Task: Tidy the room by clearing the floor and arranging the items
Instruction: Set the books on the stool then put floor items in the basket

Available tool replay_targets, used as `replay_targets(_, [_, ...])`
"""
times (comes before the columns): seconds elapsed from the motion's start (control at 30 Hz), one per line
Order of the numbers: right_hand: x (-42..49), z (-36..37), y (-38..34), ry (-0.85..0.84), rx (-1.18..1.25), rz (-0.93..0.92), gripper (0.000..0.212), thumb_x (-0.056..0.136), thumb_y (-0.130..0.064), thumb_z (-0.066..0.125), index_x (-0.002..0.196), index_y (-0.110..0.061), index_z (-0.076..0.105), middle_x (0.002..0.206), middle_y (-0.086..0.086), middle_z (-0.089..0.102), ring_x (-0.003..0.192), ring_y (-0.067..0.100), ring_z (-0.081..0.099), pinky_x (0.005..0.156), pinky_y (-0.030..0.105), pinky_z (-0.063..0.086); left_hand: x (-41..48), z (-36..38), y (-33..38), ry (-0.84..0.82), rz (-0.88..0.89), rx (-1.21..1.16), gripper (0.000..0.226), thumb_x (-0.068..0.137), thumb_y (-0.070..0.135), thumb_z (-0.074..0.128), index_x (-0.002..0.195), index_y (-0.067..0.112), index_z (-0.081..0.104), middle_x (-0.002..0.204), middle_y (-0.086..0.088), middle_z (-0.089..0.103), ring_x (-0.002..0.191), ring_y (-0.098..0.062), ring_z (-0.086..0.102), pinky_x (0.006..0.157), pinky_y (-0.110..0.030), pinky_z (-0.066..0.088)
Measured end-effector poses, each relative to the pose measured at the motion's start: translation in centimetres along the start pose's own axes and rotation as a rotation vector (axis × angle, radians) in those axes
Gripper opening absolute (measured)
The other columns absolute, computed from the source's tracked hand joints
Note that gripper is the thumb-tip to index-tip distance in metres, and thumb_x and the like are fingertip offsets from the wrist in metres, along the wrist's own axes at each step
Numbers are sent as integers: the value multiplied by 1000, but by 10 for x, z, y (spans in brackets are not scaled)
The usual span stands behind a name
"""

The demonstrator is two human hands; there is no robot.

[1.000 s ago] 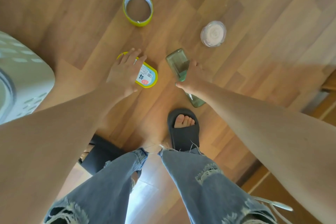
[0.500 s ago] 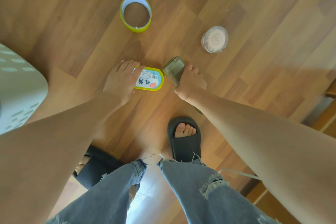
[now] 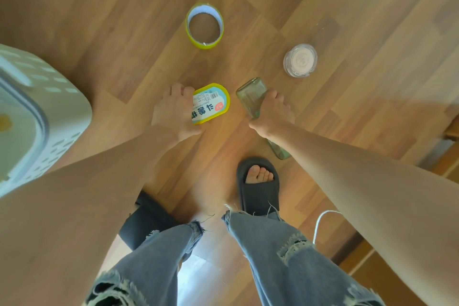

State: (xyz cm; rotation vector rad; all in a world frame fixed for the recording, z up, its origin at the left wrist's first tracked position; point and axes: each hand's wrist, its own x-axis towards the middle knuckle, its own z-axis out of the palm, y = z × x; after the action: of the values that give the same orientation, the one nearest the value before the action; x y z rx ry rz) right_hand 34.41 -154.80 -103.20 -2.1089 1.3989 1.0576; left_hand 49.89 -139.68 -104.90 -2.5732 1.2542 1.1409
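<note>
Far left: white basket (image 3: pixel 37 117) with slotted walls, cut off by the frame edge, standing on the wooden floor (image 3: pixel 372 32). Next, left hand (image 3: pixel 173 112) grasping a flat yellow-rimmed tub (image 3: pixel 211 103): fingers curled over the tub's left edge, thumb under its near corner, right half of the tub projecting clear of the hand. Contact between tub and floor: cannot tell. Tub lid label: pale blue field, large dark East Asian characters, a small red round mark, a barcode at the far edge; one line of small print, too small to read. Beyond the tub, well apart from it: yellow tape roll (image 3: pixel 205 26) lying flat, white inner ring, floor visible through the core. Just right of the tub, not touching it: green glass bottle (image 3: pixel 250 97) gripped round its middle by the right hand (image 3: pixel 273 112), fingers wrapped over the body, wide base pointing away and left past the fingertips, narrow neck emerging below the wrist. Faint printing on the bottle, unreadable. Further right, near the bottle's base but apart: round clear-lidded jar (image 3: pixel 300 60), pale contents, faint embossed mark on the lid, unreadable. Below the bottle neck: black slipper (image 3: pixel 258 189) on a foot, frayed jeans (image 3: pixel 273 243) above it.
</note>
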Motion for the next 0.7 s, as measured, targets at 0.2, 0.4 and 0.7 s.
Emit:
replay_targets(0.2, [-38, -37, -14, 20, -11, -39, 90, 77, -34, 77, 142, -3, 22, 133, 11, 41, 118, 32, 50, 79, 36, 44, -39, -36, -2, 63, -31, -45, 93, 51, 41, 84, 128, 12, 42, 123, -10, 42, 114, -28, 39, 79, -41, 47])
replay_targets(0.4, [-87, -72, -42, 40, 4, -91, 90, 76, -32, 77, 141, 0, 22, 135, 15, 40, 121, 37, 48, 89, 39, 45, -96, -73, -6, 160, -119, -109, 87, 54, 48, 83, 120, 8, 43, 118, -11, 44, 110, -29, 43, 72, -39, 44])
replay_targets(0.7, [-151, -93, -91, 80, 24, -237, 89, 74, -36, 77, 139, -3, 27, 138, 14, 39, 124, 34, 46, 92, 40, 43, -182, -104, -35, 229, -282, -227, 88, 57, 44, 83, 128, 12, 41, 123, -7, 42, 114, -25, 40, 81, -37, 45])
